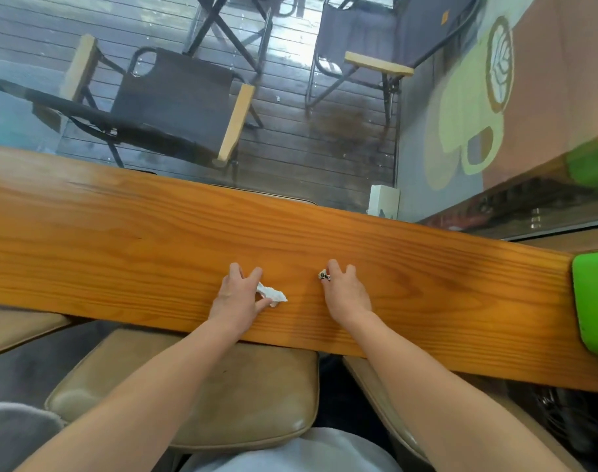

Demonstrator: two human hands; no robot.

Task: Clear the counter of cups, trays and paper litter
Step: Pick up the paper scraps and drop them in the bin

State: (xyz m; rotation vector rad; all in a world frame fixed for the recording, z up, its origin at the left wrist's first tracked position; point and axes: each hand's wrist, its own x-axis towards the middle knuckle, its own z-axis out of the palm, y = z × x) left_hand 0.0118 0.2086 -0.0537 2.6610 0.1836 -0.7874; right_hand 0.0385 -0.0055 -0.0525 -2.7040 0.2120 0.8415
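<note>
Pinching litter on counter (154, 233): left hand (238, 296) gripped white scrap (273, 294); right hand (347, 291) nipped printed scrap (323, 275). Best lifted cleanly, both scraps secured before withdrawing.

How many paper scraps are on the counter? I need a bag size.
2: a white scrap at the left hand, a smaller printed one at the right hand.
</note>
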